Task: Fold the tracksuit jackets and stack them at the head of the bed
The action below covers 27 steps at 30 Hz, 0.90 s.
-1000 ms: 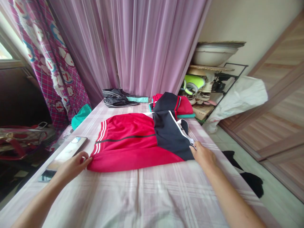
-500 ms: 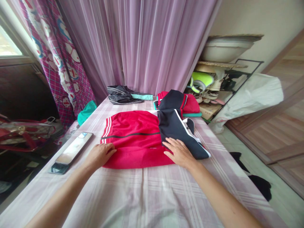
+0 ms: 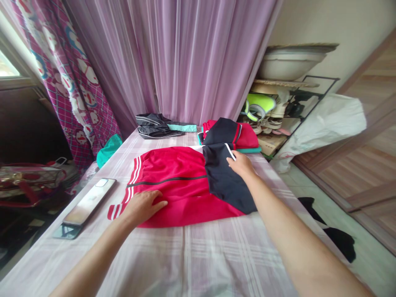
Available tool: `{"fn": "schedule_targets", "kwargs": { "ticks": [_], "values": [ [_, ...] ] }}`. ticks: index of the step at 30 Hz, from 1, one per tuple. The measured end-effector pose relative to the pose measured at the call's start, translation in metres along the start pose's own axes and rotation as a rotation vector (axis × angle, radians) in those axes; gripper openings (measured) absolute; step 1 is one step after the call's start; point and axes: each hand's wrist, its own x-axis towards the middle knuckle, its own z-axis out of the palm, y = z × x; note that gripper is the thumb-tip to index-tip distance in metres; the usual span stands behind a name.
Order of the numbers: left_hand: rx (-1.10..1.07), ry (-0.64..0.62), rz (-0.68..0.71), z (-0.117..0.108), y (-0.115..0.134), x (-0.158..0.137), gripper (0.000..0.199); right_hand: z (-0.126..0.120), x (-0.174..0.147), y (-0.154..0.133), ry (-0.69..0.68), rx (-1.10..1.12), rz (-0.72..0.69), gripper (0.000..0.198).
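Note:
A red jacket (image 3: 173, 181) with white stripes and a dark navy panel (image 3: 224, 181) lies partly folded on the checked pink sheet (image 3: 198, 255). My left hand (image 3: 144, 205) presses flat on the red cloth near its lower left edge, beside the striped cuff (image 3: 115, 211). My right hand (image 3: 241, 163) rests on the upper right edge of the navy panel, fingers on its white piping. Neither hand has cloth lifted off the surface.
A phone (image 3: 86, 206) lies left of the jacket. A dark garment (image 3: 154, 126) and a folded red-and-navy pile (image 3: 230, 134) sit at the far end before the purple curtain (image 3: 173, 57). A shoe rack (image 3: 275, 111) and white bag (image 3: 321, 123) stand to the right; black cloth (image 3: 335, 239) lies on the floor.
My right hand moved from the jacket's near edge up to the far right of the navy panel. My left hand slid a little right on the red cloth; a striped cuff now shows.

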Motion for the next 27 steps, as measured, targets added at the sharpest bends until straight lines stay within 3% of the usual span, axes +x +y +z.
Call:
{"fn": "schedule_targets", "kwargs": {
  "ticks": [3, 7, 10, 12, 15, 17, 21, 24, 27],
  "values": [
    [-0.036, 0.035, 0.04, 0.009, 0.008, 0.006, 0.034, 0.002, 0.033, -0.005, -0.129, 0.108, 0.152, 0.056],
    [-0.109, 0.1, 0.049, 0.018, 0.008, 0.007, 0.023, -0.003, 0.037, -0.003, -0.153, 0.136, 0.112, 0.03],
    [-0.149, 0.136, 0.08, 0.021, 0.005, 0.005, 0.016, -0.037, 0.01, 0.008, -0.26, 0.24, -0.077, 0.024],
    [-0.177, 0.162, 0.111, 0.023, 0.003, 0.004, 0.014, -0.071, -0.015, 0.022, -0.484, 0.317, -0.239, 0.029],
    [-0.218, 0.183, 0.132, 0.026, 0.003, 0.004, 0.014, -0.116, -0.045, 0.055, -0.741, 0.319, -0.232, 0.042],
    [-0.232, 0.168, 0.121, 0.026, 0.004, 0.004, 0.018, -0.129, -0.055, 0.077, -0.775, 0.302, -0.148, 0.052],
    [-0.235, 0.126, 0.116, 0.024, 0.01, 0.002, 0.032, -0.108, -0.05, 0.091, -0.615, 0.179, -0.057, 0.056],
    [-0.215, 0.113, 0.15, 0.022, 0.014, 0.002, 0.033, -0.068, -0.049, 0.066, -0.422, 0.127, -0.214, 0.047],
    [-0.185, 0.106, 0.197, 0.02, 0.016, 0.001, 0.023, -0.027, -0.06, 0.03, -0.48, 0.034, -0.396, 0.064]
  ]
}}
